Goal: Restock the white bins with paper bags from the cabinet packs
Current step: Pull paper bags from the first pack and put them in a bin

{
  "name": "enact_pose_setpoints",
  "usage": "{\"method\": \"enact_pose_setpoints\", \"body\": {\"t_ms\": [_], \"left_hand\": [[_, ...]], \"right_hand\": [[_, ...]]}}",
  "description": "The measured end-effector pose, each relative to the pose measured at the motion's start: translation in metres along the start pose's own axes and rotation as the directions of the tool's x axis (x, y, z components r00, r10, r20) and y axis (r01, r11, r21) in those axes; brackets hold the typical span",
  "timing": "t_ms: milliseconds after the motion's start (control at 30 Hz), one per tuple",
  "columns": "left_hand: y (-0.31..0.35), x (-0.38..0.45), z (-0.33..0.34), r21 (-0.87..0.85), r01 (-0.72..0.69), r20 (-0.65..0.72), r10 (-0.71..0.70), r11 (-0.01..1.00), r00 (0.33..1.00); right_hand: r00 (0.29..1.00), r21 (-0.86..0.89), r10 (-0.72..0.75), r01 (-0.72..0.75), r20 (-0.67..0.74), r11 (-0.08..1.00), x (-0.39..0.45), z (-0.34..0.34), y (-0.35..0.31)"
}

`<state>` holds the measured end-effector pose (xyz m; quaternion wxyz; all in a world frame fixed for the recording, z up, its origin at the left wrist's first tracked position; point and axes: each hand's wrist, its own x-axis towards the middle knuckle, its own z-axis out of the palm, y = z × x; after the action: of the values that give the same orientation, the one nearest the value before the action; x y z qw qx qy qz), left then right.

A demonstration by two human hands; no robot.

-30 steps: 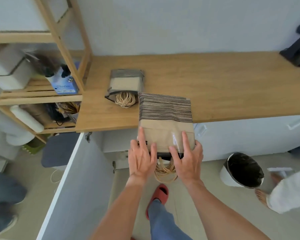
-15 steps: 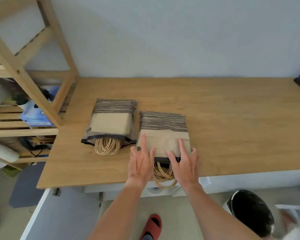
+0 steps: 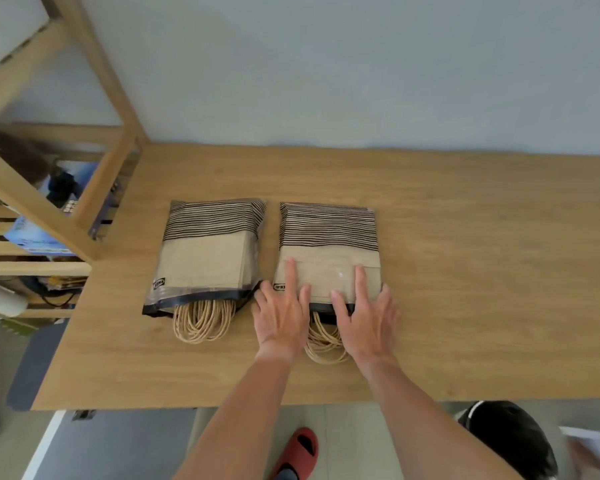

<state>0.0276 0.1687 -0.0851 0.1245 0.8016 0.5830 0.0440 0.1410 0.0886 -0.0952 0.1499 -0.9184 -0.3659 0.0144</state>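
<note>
Since a second ago I have pushed the right pack (image 3: 328, 251) from overhanging the counter (image 3: 482, 271) edge toward 12 o'clock until it lies fully on the wood, level with and just beside the left pack (image 3: 208, 251), my left hand (image 3: 281, 317) and right hand (image 3: 368, 317) advancing flat with it.

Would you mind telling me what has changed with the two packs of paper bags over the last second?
The right pack, overhanging the countertop's front edge a second ago, has been pushed fully onto it, away from the person, and now lies beside the left pack. The left hand and right hand remain flat on its near end, fingers spread. The left pack has not moved.
</note>
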Motion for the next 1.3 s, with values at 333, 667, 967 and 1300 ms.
{"method": "enact_pose_setpoints", "body": {"t_ms": [333,667,967,1300], "left_hand": [[-0.034,-0.025,-0.03,-0.138,-0.127,-0.023,0.125,0.982,0.992],[-0.125,-0.061,-0.061,-0.056,-0.41,-0.388,0.358,0.911,0.849],[-0.164,-0.033,-0.086,0.194,-0.123,-0.066,0.138,0.973,0.988],[-0.169,-0.038,-0.092,0.078,-0.193,-0.12,0.201,0.978,0.972]], "right_hand": [[1.0,-0.085,0.004,-0.001,0.031,0.996,-0.007,-0.018,-0.016],[0.933,-0.042,-0.36,0.359,-0.016,0.932,-0.075,-0.015,-0.1],[0.915,-0.072,-0.344,0.366,0.213,0.928,-0.09,-0.002,-0.155],[0.907,-0.021,-0.375,0.386,0.191,0.922,-0.087,-0.015,-0.171]]}}
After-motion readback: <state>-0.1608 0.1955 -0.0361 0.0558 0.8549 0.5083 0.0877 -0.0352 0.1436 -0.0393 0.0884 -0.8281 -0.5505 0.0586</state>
